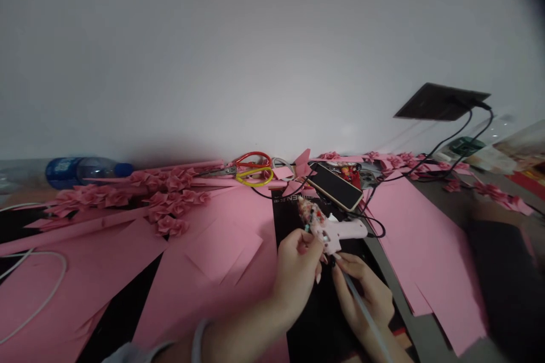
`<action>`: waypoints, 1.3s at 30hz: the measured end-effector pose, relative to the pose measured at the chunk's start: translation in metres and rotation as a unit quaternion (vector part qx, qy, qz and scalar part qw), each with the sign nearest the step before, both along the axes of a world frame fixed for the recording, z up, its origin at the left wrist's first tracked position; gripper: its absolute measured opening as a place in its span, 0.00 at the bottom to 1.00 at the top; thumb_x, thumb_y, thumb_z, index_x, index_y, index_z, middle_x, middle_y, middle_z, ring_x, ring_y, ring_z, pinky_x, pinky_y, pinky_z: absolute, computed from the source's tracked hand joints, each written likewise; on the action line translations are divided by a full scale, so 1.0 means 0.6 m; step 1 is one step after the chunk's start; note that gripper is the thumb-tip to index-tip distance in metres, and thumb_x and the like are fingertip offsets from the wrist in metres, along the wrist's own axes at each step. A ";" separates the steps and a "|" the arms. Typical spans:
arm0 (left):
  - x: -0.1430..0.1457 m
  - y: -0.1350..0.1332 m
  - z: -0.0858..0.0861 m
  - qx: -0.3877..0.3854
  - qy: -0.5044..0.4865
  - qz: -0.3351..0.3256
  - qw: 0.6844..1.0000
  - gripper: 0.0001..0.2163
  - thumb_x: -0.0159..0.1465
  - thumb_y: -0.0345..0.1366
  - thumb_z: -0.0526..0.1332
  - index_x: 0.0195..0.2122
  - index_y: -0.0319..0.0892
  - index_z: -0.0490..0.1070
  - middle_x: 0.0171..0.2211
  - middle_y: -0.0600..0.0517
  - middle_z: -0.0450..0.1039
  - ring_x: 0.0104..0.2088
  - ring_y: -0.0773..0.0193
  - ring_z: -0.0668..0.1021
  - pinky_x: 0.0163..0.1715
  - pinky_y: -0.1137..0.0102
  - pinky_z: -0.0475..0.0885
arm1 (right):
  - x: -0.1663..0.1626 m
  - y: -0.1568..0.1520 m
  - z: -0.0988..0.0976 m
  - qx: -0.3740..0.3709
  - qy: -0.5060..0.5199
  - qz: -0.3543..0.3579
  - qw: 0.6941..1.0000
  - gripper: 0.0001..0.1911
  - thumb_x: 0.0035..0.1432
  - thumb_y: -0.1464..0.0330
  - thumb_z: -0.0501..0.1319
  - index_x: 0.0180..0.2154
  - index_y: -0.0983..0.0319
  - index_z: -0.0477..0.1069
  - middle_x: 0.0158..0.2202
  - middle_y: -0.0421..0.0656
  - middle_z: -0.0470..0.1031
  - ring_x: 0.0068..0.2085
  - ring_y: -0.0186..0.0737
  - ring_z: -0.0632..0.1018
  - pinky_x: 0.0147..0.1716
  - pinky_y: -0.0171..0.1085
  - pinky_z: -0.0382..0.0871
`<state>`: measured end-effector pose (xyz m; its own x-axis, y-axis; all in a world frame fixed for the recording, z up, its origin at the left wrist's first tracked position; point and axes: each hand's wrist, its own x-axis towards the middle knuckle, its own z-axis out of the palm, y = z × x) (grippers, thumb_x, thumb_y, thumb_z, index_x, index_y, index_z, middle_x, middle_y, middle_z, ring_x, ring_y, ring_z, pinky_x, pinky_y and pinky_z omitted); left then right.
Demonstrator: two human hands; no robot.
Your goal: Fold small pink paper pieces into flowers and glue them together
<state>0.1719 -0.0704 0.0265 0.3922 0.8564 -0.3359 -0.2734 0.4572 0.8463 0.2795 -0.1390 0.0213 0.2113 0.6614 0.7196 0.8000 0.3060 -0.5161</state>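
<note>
In the head view, my left hand point(296, 264) is closed around the body of a pale pink hot glue gun point(351, 230). Colourful bits cover the gun's front part, and its handle points right. Between the fingers of my right hand point(370, 292) is a long translucent glue stick point(361, 306). Its upper end lies close to the gun's rear; my fingers hide whether it is inside. Below both hands lies a black mat point(313, 317). A phone point(336, 187) rests just beyond the gun.
Pink paper sheets point(221, 249) lie left, with more pink sheets point(426, 238) right. Pink paper flowers point(170, 207), scissors point(255, 169) and a water bottle point(89, 171) line the wall. Black cables point(443, 142) run from a wall plate point(440, 102). A dark sleeve point(504, 283) is at right.
</note>
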 end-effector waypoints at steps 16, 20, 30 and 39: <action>-0.004 0.002 0.017 0.053 0.041 0.028 0.997 0.13 0.58 0.43 0.64 0.23 0.45 0.63 0.16 0.58 0.62 0.14 0.71 0.63 0.14 0.74 0.56 | -0.031 0.019 -0.005 -0.092 0.563 0.034 0.821 0.14 0.48 0.61 0.74 0.23 0.60 0.73 0.21 0.38 0.74 0.22 0.34 0.74 0.22 0.32 0.71; -0.010 0.006 0.009 0.085 0.059 0.028 0.994 0.12 0.59 0.43 0.64 0.24 0.45 0.64 0.19 0.55 0.67 0.19 0.67 0.70 0.16 0.74 0.58 | -0.034 0.023 -0.016 -0.114 0.597 0.036 0.793 0.13 0.49 0.61 0.72 0.23 0.59 0.71 0.21 0.37 0.72 0.23 0.34 0.74 0.23 0.32 0.73; -0.006 0.006 0.000 0.110 0.016 0.033 0.993 0.08 0.62 0.37 0.62 0.26 0.44 0.66 0.23 0.52 0.73 0.23 0.62 0.77 0.22 0.70 0.71 | -0.046 0.037 -0.020 -0.105 0.706 0.077 0.696 0.12 0.42 0.66 0.77 0.27 0.59 0.76 0.24 0.35 0.73 0.21 0.27 0.71 0.21 0.23 0.72; -0.008 0.010 0.005 0.120 0.018 0.031 0.992 0.08 0.61 0.35 0.62 0.26 0.44 0.67 0.22 0.53 0.73 0.22 0.64 0.77 0.23 0.71 0.70 | -0.046 0.042 -0.019 -0.118 0.726 0.072 0.674 0.16 0.39 0.67 0.78 0.31 0.60 0.78 0.24 0.36 0.73 0.20 0.25 0.69 0.19 0.23 0.72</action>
